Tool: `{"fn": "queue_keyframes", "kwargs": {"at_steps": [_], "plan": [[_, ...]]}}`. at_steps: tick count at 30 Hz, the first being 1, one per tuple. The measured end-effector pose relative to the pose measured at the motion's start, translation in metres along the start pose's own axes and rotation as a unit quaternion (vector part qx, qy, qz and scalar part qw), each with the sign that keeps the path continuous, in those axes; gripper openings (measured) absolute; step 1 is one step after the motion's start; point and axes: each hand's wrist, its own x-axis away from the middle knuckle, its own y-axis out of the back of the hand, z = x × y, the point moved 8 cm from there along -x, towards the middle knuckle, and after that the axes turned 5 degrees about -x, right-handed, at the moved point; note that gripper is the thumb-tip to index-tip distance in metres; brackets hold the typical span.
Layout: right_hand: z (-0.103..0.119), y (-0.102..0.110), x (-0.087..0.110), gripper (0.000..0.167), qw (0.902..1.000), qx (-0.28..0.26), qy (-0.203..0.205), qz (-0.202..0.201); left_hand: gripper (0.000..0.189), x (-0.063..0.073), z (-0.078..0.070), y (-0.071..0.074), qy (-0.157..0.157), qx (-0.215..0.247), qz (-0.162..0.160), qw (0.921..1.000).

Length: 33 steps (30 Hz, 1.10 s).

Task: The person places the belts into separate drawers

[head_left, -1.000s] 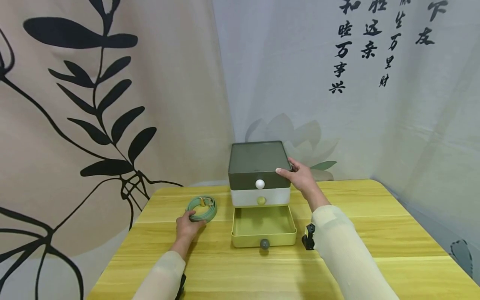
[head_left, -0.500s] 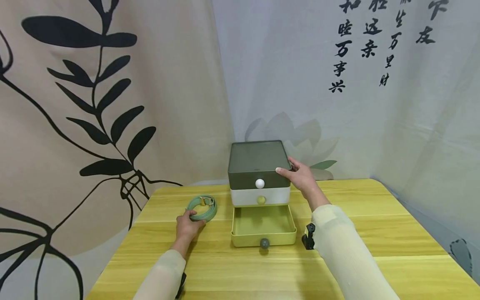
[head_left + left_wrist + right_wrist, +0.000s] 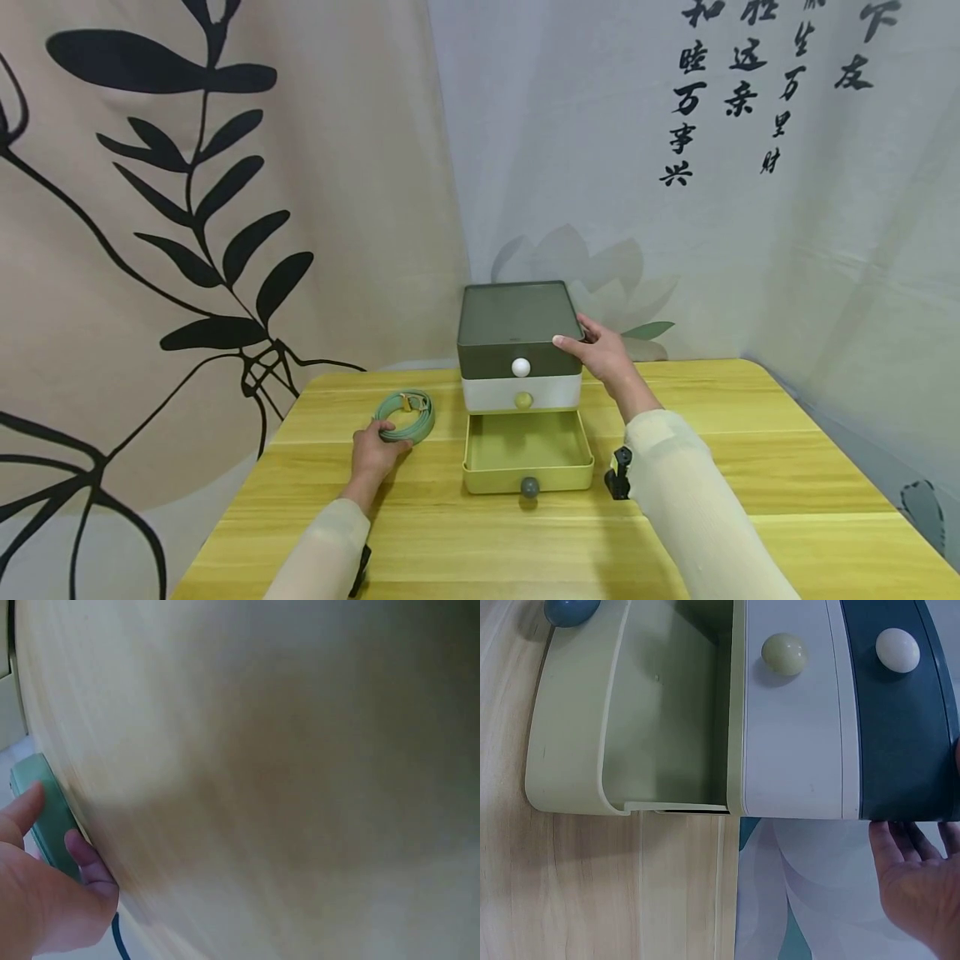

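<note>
In the head view a coiled green belt [image 3: 422, 429] with a gold buckle [image 3: 409, 403] lies on the table. My left hand [image 3: 372, 457] pinches its near left edge; in the left wrist view the thumb lies on the outer face of the belt [image 3: 49, 814]. To the right stands a small stacked drawer unit [image 3: 517, 312], dark grey-green over white over yellow-green. Its bottom drawer [image 3: 491, 481] is pulled out, with nothing seen inside. My right hand [image 3: 609, 360] rests on the unit's upper right front corner, thumb at the front edge, straight fingers against the side [image 3: 922, 889].
The wooden table [image 3: 697, 467] extends around both things. A printed fabric backdrop [image 3: 360, 208] hangs right behind it, close to the back of the drawer unit. Round knobs, such as the grey knob [image 3: 529, 487], stick out from the drawers.
</note>
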Motion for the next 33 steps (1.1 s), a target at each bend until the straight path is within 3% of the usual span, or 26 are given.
{"fn": "queue_keyframes", "kwargs": {"at_steps": [15,33], "plan": [[0.003,-0.001,0.002,0.082,1.0000,-0.001,0.006,-0.002,0.038,0.000,0.001,0.004,-0.023,-0.014,-0.006,0.9996],[0.000,0.000,0.001,0.082,1.0000,0.007,0.002,0.002,0.032,0.005,-0.008,0.016,-0.060,0.018,0.013,0.9980]]}}
